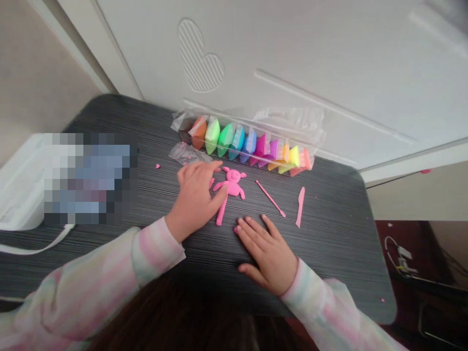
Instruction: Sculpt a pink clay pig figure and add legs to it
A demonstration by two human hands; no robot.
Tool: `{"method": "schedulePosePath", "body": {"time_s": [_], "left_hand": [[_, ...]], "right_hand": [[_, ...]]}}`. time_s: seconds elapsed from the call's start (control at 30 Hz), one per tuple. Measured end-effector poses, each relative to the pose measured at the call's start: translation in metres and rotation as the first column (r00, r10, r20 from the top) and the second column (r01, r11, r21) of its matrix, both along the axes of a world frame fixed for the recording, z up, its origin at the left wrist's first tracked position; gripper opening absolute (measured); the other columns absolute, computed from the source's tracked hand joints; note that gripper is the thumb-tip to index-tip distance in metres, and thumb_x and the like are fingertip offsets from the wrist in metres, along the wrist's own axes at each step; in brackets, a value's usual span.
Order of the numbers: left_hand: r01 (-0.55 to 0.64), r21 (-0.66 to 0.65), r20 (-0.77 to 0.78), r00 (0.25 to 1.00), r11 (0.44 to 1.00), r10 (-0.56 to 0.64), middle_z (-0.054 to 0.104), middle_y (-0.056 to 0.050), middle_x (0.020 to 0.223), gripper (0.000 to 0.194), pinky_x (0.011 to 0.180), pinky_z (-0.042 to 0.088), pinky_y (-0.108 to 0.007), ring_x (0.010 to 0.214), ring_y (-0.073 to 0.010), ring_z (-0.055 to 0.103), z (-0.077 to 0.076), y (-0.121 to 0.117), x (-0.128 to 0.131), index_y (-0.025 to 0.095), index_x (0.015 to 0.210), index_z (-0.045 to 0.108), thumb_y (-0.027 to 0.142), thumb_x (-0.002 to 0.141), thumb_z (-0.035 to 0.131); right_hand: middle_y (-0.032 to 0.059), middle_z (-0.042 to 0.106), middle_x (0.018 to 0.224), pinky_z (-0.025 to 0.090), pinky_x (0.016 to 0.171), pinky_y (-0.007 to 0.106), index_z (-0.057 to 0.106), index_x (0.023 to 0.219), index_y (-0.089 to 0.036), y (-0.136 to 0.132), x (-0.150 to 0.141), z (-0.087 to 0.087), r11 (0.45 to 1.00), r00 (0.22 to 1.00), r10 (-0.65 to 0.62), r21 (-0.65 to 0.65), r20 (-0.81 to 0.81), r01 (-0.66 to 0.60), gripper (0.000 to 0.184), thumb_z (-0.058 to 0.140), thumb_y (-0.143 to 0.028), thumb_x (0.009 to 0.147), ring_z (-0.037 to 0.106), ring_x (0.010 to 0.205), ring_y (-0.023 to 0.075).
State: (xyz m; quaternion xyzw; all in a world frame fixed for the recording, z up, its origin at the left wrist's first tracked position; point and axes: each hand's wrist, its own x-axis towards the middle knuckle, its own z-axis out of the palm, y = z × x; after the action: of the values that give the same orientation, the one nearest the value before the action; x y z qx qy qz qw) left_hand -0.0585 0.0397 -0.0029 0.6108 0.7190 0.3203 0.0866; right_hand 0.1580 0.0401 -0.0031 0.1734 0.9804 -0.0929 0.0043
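A pink clay figure point(232, 187) with a round eared head, two arms and one visible leg lies flat on the dark table point(204, 273). My left hand point(195, 197) rests just left of it, fingers curved and apart, the thumb reaching to the figure's lower body. A bit of pink clay shows beside those fingers, partly hidden. My right hand point(268, 251) lies palm down below and right of the figure, fingers stretched out, with a small pink clay piece point(236, 229) at its fingertips. To the right lie a thin pink modelling stick point(270, 199) and a pink plastic knife point(300, 207).
Along the back, a clear plastic tray point(252, 163) holds several wrapped colored clay packs. A crumpled clear wrapper point(188, 154) lies before it. On the left are a blurred-out device point(97, 178), a white object point(22, 185) and a white cable point(40, 247). A white panel stands behind.
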Motion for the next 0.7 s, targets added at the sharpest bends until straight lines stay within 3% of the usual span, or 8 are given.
{"method": "schedulePosePath", "body": {"time_s": [0.1, 0.27, 0.57, 0.7], "left_hand": [[-0.018, 0.018, 0.030, 0.999, 1.000, 0.018, 0.060, -0.005, 0.103, 0.037, 0.094, 0.029, -0.038, 0.104, -0.0213, 0.046, 0.001, -0.001, -0.002, 0.014, 0.111, 0.048, 0.024, 0.076, 0.053], [-0.020, 0.044, 0.050, 0.999, 0.999, 0.018, 0.059, -0.006, 0.104, 0.036, 0.093, 0.031, -0.038, 0.105, -0.0214, 0.046, 0.002, -0.001, -0.001, 0.014, 0.110, 0.049, 0.024, 0.076, 0.053], [-0.012, 0.052, 0.037, 0.999, 0.999, 0.010, 0.059, -0.007, 0.103, 0.031, 0.092, 0.032, -0.038, 0.104, -0.0219, 0.046, 0.001, -0.002, -0.002, 0.015, 0.106, 0.052, 0.026, 0.077, 0.051], [-0.007, 0.054, 0.037, 0.999, 0.999, 0.005, 0.059, -0.006, 0.103, 0.028, 0.092, 0.032, -0.038, 0.104, -0.0217, 0.046, 0.001, -0.002, -0.002, 0.015, 0.104, 0.053, 0.026, 0.078, 0.050]], "right_hand": [[0.0095, 0.038, 0.138, 0.014, 0.107, 0.051, 0.030, 0.134, -0.013, 0.003, 0.004, -0.001, 0.998, 0.998, 0.051, -0.021, -0.044, -0.051, 0.061, 0.035, -0.050, 0.085, 0.024, 0.131, 0.0238], [0.0182, 0.029, 0.140, 0.020, 0.101, 0.056, 0.028, 0.134, -0.015, 0.016, 0.009, -0.001, 0.999, 0.990, -0.042, 0.023, -0.134, 0.045, 0.056, 0.027, -0.046, 0.087, 0.017, 0.133, 0.0291], [0.0122, 0.036, 0.137, 0.018, 0.101, 0.056, 0.038, 0.130, -0.024, 0.008, 0.002, 0.000, 0.995, 0.999, 0.051, 0.084, 0.002, -0.051, 0.060, 0.035, -0.058, 0.081, 0.023, 0.129, 0.0307], [0.0131, 0.036, 0.136, 0.020, 0.099, 0.057, 0.041, 0.128, -0.027, 0.009, 0.002, 0.000, 0.996, 1.000, -0.025, 0.088, -0.015, 0.026, 0.057, 0.037, -0.058, 0.080, 0.024, 0.128, 0.0323]]}}
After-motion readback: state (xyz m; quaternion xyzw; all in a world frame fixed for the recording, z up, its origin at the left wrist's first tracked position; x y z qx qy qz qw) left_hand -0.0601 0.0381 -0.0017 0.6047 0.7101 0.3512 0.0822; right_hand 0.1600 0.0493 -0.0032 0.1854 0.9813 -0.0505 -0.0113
